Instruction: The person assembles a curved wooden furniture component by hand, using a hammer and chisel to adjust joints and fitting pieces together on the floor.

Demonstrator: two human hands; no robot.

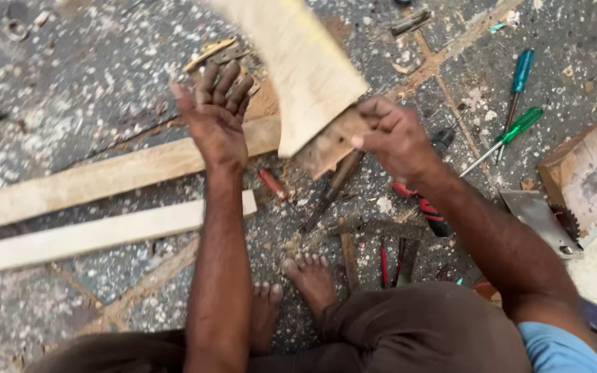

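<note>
While the right hand (392, 138) keeps its grip clenched on the lower end of a pale wooden board (305, 69), the board rises up and away from that grip, tilted and blurred, its top running out of the frame. Fingers and thumb pinch a darker, rougher patch at the board's bottom corner. Just below the grip lies a chisel with a wooden handle (333, 183), and close beside the wrist a red-and-black tool (423, 207) lies on the floor (105, 90). Farther out from the grip, past the forearm, lie two green-handled screwdrivers (519, 103), and beyond them a wooden block (585, 173) beside a flat metal blade (537, 217).

The left hand (217, 117) is released, its palm bare and the fingers curled upward; it holds nothing and hovers apart from the board, on the side across from the gripping hand. Under it, two long wooden planks (105, 200) stretch across the speckled, sawdust-strewn floor, well away from the grip. Bare feet (298, 283) rest on the floor below both hands, near a few more small tools
</note>
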